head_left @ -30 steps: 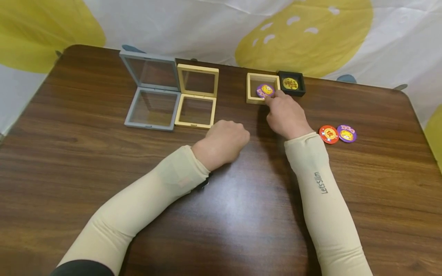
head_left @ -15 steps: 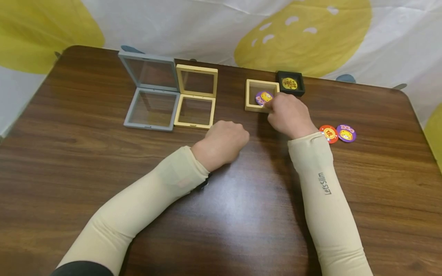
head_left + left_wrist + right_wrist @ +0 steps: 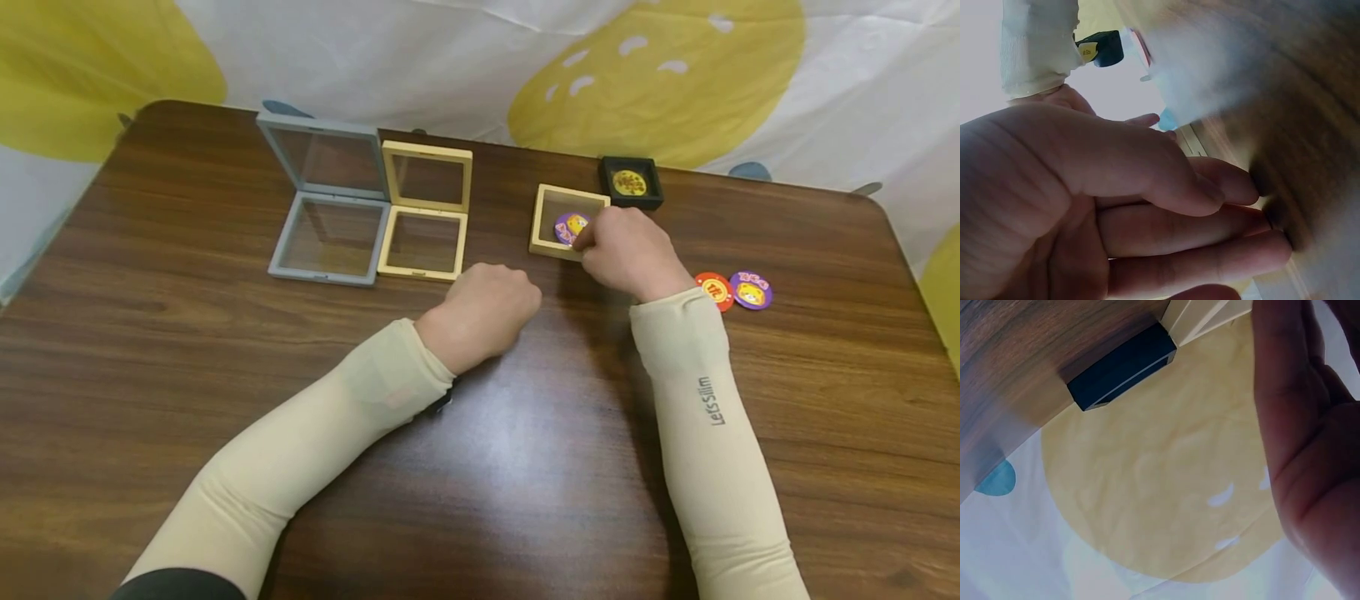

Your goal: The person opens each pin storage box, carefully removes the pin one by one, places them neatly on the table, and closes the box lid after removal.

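My right hand (image 3: 630, 250) pinches the near right corner of a small cream display box (image 3: 536, 222). A round purple badge (image 3: 570, 227) with a yellow cartoon face lies inside it, partly covered by my fingers. My fingertips on the box are out of sight in the right wrist view, where the box (image 3: 1197, 317) shows only in part. Left of it, my left hand (image 3: 483, 315) rests on the table with loosely bent fingers and holds nothing. In the left wrist view its fingertips (image 3: 1279, 247) touch the wood.
Behind the cream box stands a black box (image 3: 656, 198) with a gold round piece (image 3: 629, 182) inside. A red badge (image 3: 716, 292) and another purple badge (image 3: 752, 292) lie at right. Hinged grey (image 3: 279, 250) and cream (image 3: 385, 250) frames stand opened at left. A patterned cloth (image 3: 420, 58) hangs behind.
My right hand has drawn the cream box with its badge toward me, away from the black box, and turned it slightly. My left hand has stayed still.
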`<state>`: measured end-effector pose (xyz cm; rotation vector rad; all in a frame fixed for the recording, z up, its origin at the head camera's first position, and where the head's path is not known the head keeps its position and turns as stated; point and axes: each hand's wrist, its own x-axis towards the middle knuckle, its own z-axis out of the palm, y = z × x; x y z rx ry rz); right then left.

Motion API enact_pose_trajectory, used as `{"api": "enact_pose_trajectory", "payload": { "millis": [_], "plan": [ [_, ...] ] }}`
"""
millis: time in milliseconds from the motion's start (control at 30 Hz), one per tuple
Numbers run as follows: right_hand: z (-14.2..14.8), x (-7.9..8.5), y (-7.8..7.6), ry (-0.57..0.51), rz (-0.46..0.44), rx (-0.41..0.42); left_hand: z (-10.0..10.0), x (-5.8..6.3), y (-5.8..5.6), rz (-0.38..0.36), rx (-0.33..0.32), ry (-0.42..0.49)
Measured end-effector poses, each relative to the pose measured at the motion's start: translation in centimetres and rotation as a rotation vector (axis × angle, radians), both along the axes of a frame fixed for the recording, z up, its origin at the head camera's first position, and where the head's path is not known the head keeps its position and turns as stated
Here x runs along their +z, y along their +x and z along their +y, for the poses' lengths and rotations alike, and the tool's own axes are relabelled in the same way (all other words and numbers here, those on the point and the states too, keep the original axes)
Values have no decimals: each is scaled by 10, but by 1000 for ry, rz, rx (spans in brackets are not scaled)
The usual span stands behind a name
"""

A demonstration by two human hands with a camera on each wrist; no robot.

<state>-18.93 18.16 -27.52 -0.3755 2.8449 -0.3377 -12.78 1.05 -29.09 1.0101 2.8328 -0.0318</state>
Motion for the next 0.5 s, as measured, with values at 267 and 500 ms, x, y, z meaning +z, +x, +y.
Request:
{"api": "enact_pose_trajectory", "payload": {
  "millis": [267,500],
  "plan": [
    [2,3,2,-30,-70,-15,0,0,0,6,0,3],
    [1,-2,1,-70,-94,-19,0,-1,0,17,-4,14]
  ]
}}
